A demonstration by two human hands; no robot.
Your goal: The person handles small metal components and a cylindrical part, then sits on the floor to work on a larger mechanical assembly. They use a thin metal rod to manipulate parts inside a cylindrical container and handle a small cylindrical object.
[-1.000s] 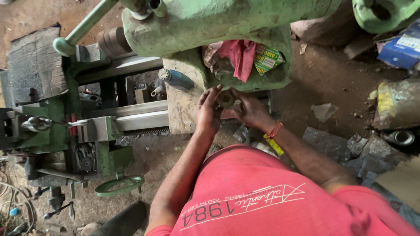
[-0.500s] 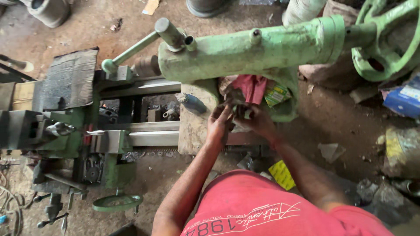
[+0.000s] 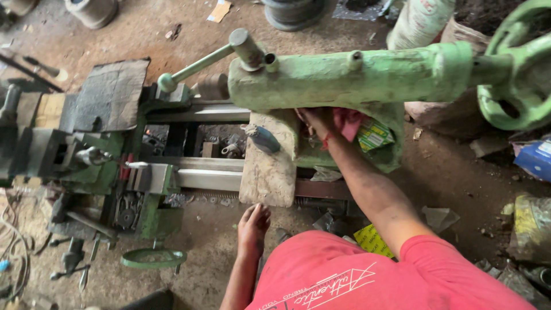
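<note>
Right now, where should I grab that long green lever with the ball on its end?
Grip the round knob at the free end of the green lever. It sticks out up and to the left of the green machine body, with open space around it. Come from the left, above the dark mat; a rounded ball probably fits a palm better than the thin rod.

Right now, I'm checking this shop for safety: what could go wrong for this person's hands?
The right hand reaches under the green tailstock, fingertips out of sight, so it could get pinched or scraped there. The left hand hangs empty beside the wooden block, close to the lathe bed edges.
</note>
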